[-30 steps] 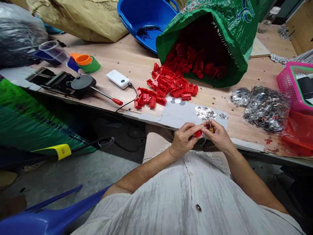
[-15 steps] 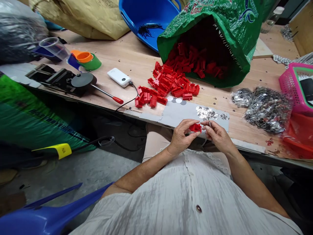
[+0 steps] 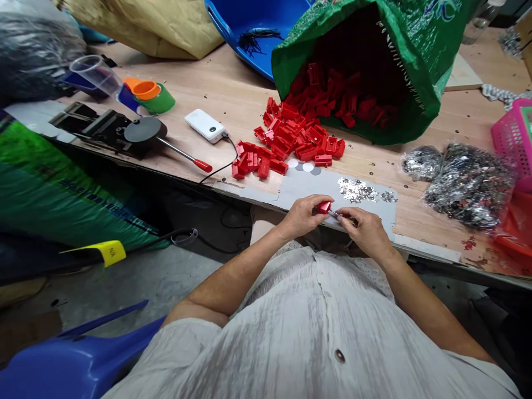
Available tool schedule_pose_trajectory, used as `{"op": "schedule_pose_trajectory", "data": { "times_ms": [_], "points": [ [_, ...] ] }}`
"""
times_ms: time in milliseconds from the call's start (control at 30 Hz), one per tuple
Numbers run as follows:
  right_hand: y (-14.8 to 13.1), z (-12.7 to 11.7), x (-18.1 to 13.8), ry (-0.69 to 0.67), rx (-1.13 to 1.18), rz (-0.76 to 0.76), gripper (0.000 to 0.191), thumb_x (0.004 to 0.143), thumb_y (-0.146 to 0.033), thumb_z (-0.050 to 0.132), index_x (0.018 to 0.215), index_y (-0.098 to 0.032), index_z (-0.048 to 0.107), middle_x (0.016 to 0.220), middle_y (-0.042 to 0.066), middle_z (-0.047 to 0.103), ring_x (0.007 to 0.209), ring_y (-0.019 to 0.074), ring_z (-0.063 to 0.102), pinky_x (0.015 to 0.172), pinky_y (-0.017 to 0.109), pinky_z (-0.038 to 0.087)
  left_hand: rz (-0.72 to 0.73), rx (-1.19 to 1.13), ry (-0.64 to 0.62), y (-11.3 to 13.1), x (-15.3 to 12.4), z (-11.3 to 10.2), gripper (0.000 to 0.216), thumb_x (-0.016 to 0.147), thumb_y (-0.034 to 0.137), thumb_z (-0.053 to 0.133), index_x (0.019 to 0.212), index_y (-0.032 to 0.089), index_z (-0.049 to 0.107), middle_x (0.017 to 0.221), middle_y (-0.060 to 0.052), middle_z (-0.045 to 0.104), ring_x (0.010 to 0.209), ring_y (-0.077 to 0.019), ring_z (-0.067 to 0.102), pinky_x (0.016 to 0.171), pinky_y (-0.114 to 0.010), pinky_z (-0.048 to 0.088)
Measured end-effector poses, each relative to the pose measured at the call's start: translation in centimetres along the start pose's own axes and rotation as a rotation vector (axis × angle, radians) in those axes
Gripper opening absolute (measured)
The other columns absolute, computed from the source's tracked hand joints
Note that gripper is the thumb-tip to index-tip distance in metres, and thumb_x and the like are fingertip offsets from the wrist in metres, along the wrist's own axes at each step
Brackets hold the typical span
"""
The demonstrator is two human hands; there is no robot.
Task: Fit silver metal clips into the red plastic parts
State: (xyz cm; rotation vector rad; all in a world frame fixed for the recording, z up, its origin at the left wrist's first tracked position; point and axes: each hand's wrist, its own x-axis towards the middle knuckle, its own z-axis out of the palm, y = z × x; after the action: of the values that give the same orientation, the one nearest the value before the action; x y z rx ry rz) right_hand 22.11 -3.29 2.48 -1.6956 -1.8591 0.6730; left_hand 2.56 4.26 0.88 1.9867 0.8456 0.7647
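Wooden table (image 3: pixel 233 105): carries everything; the grey sheet (image 3: pixel 303 191) lies at its near edge and serves as the landmark here.
Green sack (image 3: pixel 415 50): on its side beyond the grey sheet, mouth open toward it, red parts inside.
Heap of red plastic pieces (image 3: pixel 299 141): spilled between the sack's mouth and the far edge of the grey sheet.
Left hand (image 3: pixel 301 217): at the near edge of the grey sheet, fingers pinched closed on one red plastic piece (image 3: pixel 323 207).
Right hand (image 3: pixel 366 235): just right of the left hand, also at the near edge of the sheet, fingers curled closed round a thin metal tool (image 3: pixel 333 213) (a yellow bit shows under the fingers).
Thin metal tool: its tip meets the held red plastic piece.
Loose metal bits (image 3: pixel 357 190): a small scatter on the grey sheet, just beyond the right hand.
Risk, slip: the pinch on the piece is small, so a push from the tool could skid off and jab the left fingertips.
Risk, drop: the piece is held off the table edge, over the lap; if it twists free it likely falls to the floor.
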Motion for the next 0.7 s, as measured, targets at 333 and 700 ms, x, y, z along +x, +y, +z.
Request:
{"op": "schedule_pose_trajectory", "data": {
  "times_ms": [333,700],
  "points": [
    [0.6,0.4,0.2,-0.027,-0.079,-0.082,0.021,0.093,-0.025,0.054,0.107,-0.024,0.071,0.104,0.006,0.073,0.093,0.0230,0.069,0.083,0.037,0.052,-0.008,-0.031,-0.070,-0.3,0.6,-0.7,0.038,0.076,0.012,0.069,0.114,0.017,0.069,0.113,-0.007,0.073,0.101,-0.0185,0.068,0.094,-0.030,0.049],
    [-0.6,1.4,-0.1,0.019,-0.215,-0.097,0.017,0.095,-0.019,0.053,0.102,-0.021,0.069,0.099,0.006,0.072,0.089,0.0200,0.068,0.074,0.030,0.050,-0.035,-0.030,-0.067,-0.7,0.8,-0.6,0.033,0.076,0.012,0.068,0.108,0.020,0.070,0.110,-0.003,0.075,0.098,-0.0176,0.069,0.091,-0.028,0.050]
  ]
}}
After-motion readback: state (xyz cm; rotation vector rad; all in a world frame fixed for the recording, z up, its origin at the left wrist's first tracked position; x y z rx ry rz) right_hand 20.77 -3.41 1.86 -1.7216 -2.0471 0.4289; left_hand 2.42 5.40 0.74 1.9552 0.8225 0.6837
